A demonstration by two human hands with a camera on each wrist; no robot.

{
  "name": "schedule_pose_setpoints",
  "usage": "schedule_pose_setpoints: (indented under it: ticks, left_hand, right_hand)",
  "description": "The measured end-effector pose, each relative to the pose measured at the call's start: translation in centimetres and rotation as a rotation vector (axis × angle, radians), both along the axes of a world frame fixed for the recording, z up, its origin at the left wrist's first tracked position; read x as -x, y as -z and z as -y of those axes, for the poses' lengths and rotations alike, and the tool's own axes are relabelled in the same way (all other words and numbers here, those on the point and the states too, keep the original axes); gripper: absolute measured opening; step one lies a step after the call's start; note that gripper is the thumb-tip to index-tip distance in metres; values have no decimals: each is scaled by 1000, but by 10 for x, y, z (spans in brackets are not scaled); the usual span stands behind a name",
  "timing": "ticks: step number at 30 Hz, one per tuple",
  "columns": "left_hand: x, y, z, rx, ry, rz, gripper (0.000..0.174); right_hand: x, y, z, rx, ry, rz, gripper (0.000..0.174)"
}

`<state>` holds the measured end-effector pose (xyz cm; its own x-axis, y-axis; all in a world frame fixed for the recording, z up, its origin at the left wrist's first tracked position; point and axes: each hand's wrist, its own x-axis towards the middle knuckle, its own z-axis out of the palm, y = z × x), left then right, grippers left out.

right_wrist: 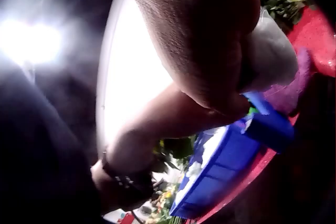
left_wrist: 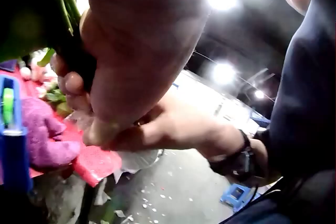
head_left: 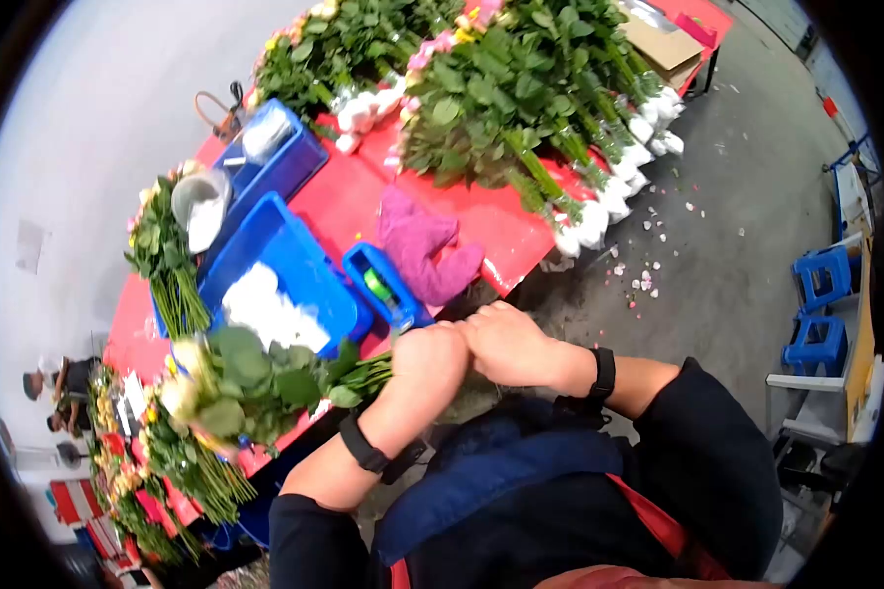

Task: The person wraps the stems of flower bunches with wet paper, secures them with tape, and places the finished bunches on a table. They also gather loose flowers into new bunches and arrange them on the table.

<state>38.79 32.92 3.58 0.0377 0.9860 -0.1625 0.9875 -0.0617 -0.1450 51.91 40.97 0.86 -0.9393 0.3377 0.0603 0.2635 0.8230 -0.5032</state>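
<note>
- Head view: our left hand (head_left: 429,358) is curled round the stems of the rose bunch (head_left: 290,383), lower centre of the frame, heads out to the left. Likely held by bare stem to spare blooms and leaves.
- Right hand (head_left: 509,344) meets it on its right, fingers curled; what it holds is hidden from above.
- Blue tray (head_left: 306,257) with white pads (head_left: 270,309) sits left of centre; blue holder (head_left: 399,308) with green roll (head_left: 376,286) just beside it. Near edge, presumably for easy reach.
- Upper right: bunches (head_left: 511,93) laid with white-covered ends (head_left: 591,224) all toward the table edge, probably so heads don't get knocked.
- Left wrist view: left fingertips wrap the stems, upper left; right hand touches below, seemingly steadying the stem ends.
- Right wrist view: right hand grips a white wrap (right_wrist: 274,56), upper right. We can't tell whether stems are inside; the hand blocks it.
</note>
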Motion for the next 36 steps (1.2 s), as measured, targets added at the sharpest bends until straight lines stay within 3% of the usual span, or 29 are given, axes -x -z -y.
schedule_pose_setpoints:
  ticks: [1,3,5,9,12,16,17,18,19,21,22,23,24,25,26,27,28,29,30,31,33,35,36]
  left_hand:
    - [-13,-8,-16,-13,23,3,9]
    - [-33,-44,-57,107,38,115,17]
    - [-31,-52,-83,-485,516,112,31]
    - [-54,-82,-108,-601,506,241,40]
    - [-31,-64,-83,-497,409,250,41]
    - [25,-11,-24,-319,161,227,43]
    - [41,1,-3,-271,76,219,43]
    - [56,16,17,-238,-3,225,43]
    - [67,27,39,-215,-93,248,43]
    - [83,40,83,-191,-250,301,43]
    - [91,39,104,-116,-358,383,43]
    - [100,42,124,-151,-448,436,41]
    - [108,48,148,-187,-542,489,40]
    - [116,52,173,-226,-631,546,39]
    - [131,54,196,-385,-652,578,27]
    - [142,50,218,-486,-788,648,22]
    - [158,55,244,-617,-874,570,19]
    - [176,61,272,-741,-953,488,17]
    - [197,62,302,-836,-1037,458,16]
    - [221,61,333,-927,-1119,427,16]
    - [272,56,394,-762,-1439,318,17]
    - [335,88,456,-962,-1455,135,16]
    - [365,104,480,-904,-1497,87,18]
  right_hand:
    - [-7,1,-13,81,38,-2,18]
    - [-28,-9,-36,110,224,-143,17]
    - [-47,2,-67,-52,485,-358,16]
    - [-76,9,-157,-180,824,-536,16]
    - [-107,40,-226,-328,996,-377,21]
    - [-126,87,-295,-264,1123,-127,39]
    - [-118,85,-297,-188,1093,-143,47]
    - [-124,119,-327,-137,970,-186,52]
    - [-113,110,-328,-121,888,-29,55]
    - [-137,191,-393,-254,804,-128,53]
    - [-141,198,-402,-196,774,-149,54]
    - [-143,192,-408,-93,717,-127,53]
    - [-137,174,-403,-155,663,38,52]
    - [-139,174,-408,-99,655,-19,52]
    - [-129,161,-401,-222,817,153,53]
    - [-123,146,-398,-283,801,325,53]
    - [-135,157,-422,-438,769,403,51]
    - [-156,173,-456,-634,563,492,47]
    - [-153,167,-462,-739,513,607,48]
    - [-111,121,-395,-448,895,381,50]
    - [-60,74,-321,-467,1014,343,55]
    - [-24,60,-276,-485,994,365,61]
    - [-21,73,-274,-564,929,304,62]
